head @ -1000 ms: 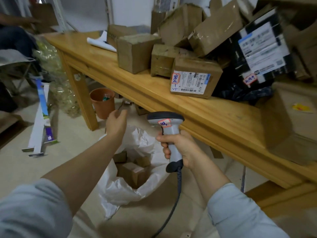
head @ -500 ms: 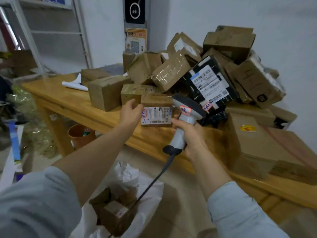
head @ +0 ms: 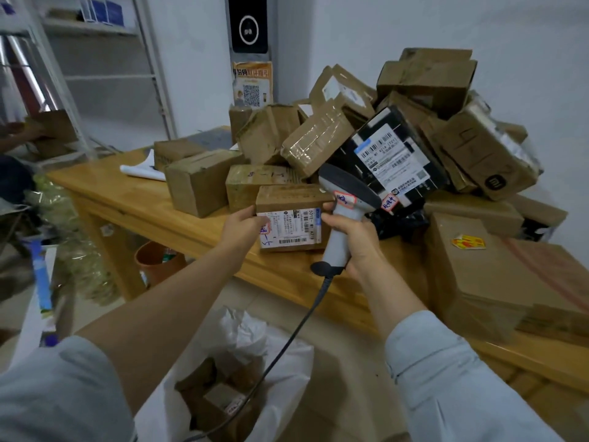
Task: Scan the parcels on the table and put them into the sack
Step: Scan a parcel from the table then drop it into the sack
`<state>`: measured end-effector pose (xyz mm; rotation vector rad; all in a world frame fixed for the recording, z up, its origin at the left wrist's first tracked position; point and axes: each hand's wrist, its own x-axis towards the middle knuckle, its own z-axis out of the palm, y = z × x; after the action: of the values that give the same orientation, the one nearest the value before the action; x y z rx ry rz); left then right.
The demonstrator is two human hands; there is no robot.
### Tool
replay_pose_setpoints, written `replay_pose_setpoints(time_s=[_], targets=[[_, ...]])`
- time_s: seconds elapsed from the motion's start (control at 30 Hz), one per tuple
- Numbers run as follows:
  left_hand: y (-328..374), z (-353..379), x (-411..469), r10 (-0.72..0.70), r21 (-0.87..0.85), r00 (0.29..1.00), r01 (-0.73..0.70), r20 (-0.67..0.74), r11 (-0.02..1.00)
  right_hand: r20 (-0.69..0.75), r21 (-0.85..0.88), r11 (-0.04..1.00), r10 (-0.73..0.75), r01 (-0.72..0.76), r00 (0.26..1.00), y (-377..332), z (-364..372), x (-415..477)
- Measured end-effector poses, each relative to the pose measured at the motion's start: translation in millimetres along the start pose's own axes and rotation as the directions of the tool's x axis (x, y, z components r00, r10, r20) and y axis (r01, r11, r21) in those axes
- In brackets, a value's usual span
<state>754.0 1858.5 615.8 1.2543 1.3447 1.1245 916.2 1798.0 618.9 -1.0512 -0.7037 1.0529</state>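
Head camera, only view. Desk (head: 143, 199): yellow wood, carrying a pile of parcels (head: 424, 90) heaped against the wall at its far side, mostly brown cartons, several taped.

Labelled parcel (head: 294, 224): small brown carton at the desk's front edge, white barcode label facing the camera, base on the desk top.

Left hand (head: 243, 226): at the parcel's left end, over the desk's front edge. Thumb on top, fingers (head: 259, 223) curled onto the label face, so holding the carton.

Right hand (head: 357, 244): above the desk's front edge, fingers wrapped tight round the grip of the scanner (head: 345, 218). Scanner upright, grey grip, dark head tilted toward the desk's far side, just beside the parcel's right end; whether the two touch cannot be told. Red-edged sticker on the scanner neck. Cable (head: 287, 339) hangs from the grip's base down to the floor before the desk.

Black parcel (head: 395, 161) with a large white label leans in the pile, above the desk top behind the scanner head. Large carton (head: 478, 275) sits on the desk's right part, yellow-red sticker on top.

Sack (head: 283, 362): white, mouth open, on the floor in front of the desk; brown boxes (head: 223, 400) already inside. Orange bucket (head: 156, 263) under the desk.
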Motion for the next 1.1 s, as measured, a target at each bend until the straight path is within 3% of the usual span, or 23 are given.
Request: replay_pose_setpoints(time_s=[0.13,0.27,0.47,0.63,0.8,0.9,1.1], targets=[[-5.9,-24.9,-8.2,0.021,-0.081,0.998,-0.027,-0.067,0.996,0.031,0.020,1.000,-0.013,0.012,0.999,-1.9,4.9,-16.4],[-4.7,-48.5,-15.5,0.049,-0.138,0.999,-0.048,0.007,0.989,0.043,0.058,0.998,-0.001,-0.001,0.999,-4.6,11.8,-26.3],[3.9,-77.3,-24.6,0.048,-0.111,0.988,-0.032,0.145,0.993,0.088,0.081,0.997,0.009,-0.016,0.996,-3.7,21.1,-35.2],[9.2,-94.2,-29.4,-0.006,-0.023,0.988,0.010,0.154,1.000,0.092,0.089,0.996,0.001,-0.009,0.996,-6.9,25.3,-41.4],[11.5,-107.1,-30.9,-0.003,-0.010,0.993,0.004,0.116,1.000,0.081,-0.085,0.996,0.013,-0.006,0.997,-6.7,25.4,-58.1],[13.2,-116.8,-30.1,0.010,-0.024,0.999,-0.009,0.042,1.000,0.211,-0.145,0.986,0.114,-0.084,0.971,-2.7,23.4,-74.2],[12.0,-132.0,-30.8,0.022,-0.056,0.999,-0.024,-0.032,0.998,0.226,-0.374,0.915,0.249,-0.152,0.942,9.7,26.3,-93.4]])
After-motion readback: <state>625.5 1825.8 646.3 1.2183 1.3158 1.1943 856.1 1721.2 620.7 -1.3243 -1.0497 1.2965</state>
